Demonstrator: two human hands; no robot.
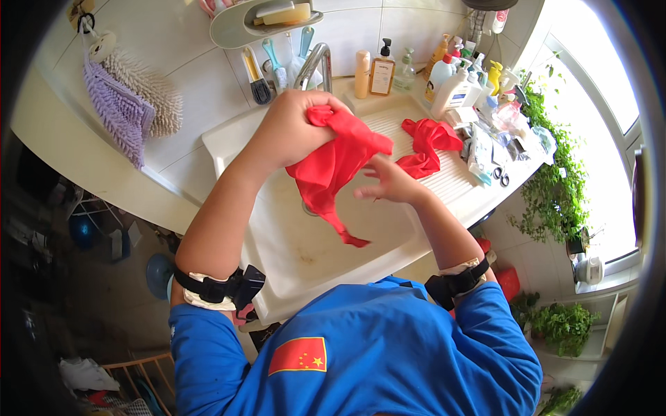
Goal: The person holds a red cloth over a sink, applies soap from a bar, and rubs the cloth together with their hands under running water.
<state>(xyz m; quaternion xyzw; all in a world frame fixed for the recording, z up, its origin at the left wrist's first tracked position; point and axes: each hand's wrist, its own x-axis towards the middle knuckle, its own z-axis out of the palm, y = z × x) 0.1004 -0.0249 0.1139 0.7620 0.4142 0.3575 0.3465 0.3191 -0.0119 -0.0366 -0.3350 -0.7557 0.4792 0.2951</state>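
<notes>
Over the white sink [284, 260], my left hand [295, 125] is closed around the upper part of a red scarf [329, 166]. The scarf hangs bunched, with a narrow tail dangling low above the basin. At its right side is my right hand [394, 180], fingers apart, the upper ones close to or touching the fabric; whether they touch is hard to tell. A second red scarf [429, 145] lies crumpled on the ribbed drainboard to the right.
The faucet [319, 59] rises behind my left hand. A brown pump bottle [382, 69] and several other bottles line the back. Scissors [500, 177] and small packets crowd the right counter edge. Brushes [258, 78] and mop-like cloths [125, 104] hang on the wall.
</notes>
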